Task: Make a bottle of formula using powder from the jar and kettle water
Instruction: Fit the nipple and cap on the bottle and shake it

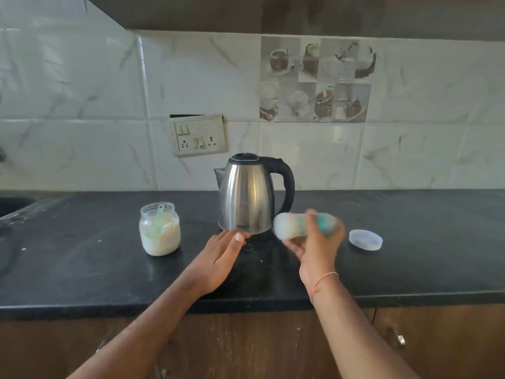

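Observation:
My right hand point(317, 247) grips a baby bottle point(295, 225) with white liquid and a teal collar, held sideways and blurred by motion, just right of the kettle's base. My left hand point(218, 258) lies flat and open on the black counter point(82, 269), fingertips near the front of the steel kettle point(246, 195). The kettle stands upright with its black lid down, handle to the right. An open glass jar point(159, 229) of pale powder stands left of the kettle with a green scoop point(158, 222) inside it.
A translucent round lid point(365, 239) lies on the counter right of my right hand. A wall socket plate point(199, 135) sits on the tiled wall behind the kettle. A sink edge point(13, 206) shows at the far left. Wooden cabinet doors point(437, 346) run below the counter.

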A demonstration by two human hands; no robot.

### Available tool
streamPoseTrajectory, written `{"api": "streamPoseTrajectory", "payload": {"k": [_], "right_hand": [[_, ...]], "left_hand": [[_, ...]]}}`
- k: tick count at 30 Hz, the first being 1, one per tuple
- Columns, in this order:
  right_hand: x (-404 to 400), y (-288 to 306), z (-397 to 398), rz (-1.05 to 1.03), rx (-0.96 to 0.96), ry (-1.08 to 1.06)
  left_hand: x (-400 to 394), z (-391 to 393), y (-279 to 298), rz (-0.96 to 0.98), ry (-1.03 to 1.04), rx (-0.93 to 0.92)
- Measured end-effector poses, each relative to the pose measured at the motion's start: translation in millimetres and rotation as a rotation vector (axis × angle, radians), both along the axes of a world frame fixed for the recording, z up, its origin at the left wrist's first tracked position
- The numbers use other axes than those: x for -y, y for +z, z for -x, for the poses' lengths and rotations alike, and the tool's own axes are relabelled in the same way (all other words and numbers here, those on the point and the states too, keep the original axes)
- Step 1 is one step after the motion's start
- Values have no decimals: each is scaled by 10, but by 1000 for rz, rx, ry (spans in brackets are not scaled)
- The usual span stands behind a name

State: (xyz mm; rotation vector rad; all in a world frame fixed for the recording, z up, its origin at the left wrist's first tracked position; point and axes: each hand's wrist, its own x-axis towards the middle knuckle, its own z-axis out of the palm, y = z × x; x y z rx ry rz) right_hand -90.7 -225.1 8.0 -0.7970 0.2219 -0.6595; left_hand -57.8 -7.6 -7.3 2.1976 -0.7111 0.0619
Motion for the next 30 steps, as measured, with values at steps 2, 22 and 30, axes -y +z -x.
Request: {"api": "streamPoseTrajectory", "payload": {"k": [2,22,30], "right_hand": [[25,-5,-11,-110,50,-26],[-165,-54,80,592,-148,244],[-237,-22,75,712,-139,158]], "left_hand": [[-8,9,-10,6,4,4],[11,6,50,-21,-13,-14],[47,-27,57,-234,15,34]]}}
